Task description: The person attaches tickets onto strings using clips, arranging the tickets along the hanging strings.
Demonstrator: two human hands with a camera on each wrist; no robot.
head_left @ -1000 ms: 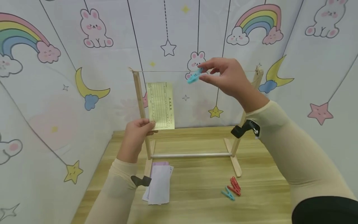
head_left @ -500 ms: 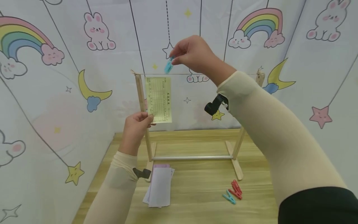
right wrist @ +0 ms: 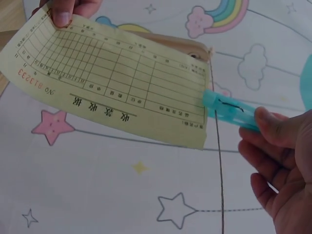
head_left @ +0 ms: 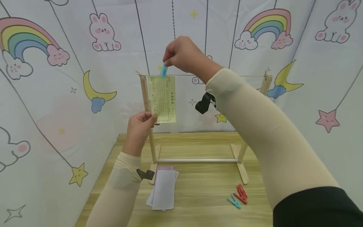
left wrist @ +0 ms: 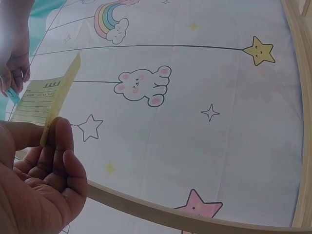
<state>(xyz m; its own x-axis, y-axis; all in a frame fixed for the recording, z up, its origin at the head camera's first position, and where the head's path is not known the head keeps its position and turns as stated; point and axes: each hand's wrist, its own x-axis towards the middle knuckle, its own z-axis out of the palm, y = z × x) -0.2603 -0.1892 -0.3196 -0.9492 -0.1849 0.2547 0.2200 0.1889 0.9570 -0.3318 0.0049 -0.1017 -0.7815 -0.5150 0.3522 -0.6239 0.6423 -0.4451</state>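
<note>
In the head view, my left hand [head_left: 139, 130] pinches the lower left corner of a yellow receipt slip [head_left: 163, 101], held upright beside the stand's left post. The slip's top edge is at the thin string [head_left: 187, 75]. My right hand [head_left: 184, 56] pinches the handles of a light blue clothespin [head_left: 164, 71] above it, pointing down. Seen from the right wrist, the clothespin's [right wrist: 229, 108] tip overlaps the slip's [right wrist: 131, 87] top edge, right at the string [right wrist: 220, 170]. The left wrist view shows the slip [left wrist: 61, 92] between thumb and fingers of my left hand [left wrist: 44, 180].
A wooden stand has a left post [head_left: 145, 93], a right post [head_left: 265, 84] and a white crossbar [head_left: 197, 160]. Folded papers [head_left: 164, 190] lie on the wooden table [head_left: 204, 195]. A blue clothespin [head_left: 233, 201] and red clothespins [head_left: 241, 193] lie at the right.
My right hand has moved left with the blue clothespin and turned it downward, bringing it onto the slip's top edge. My left hand has raised the slip up to the string.
</note>
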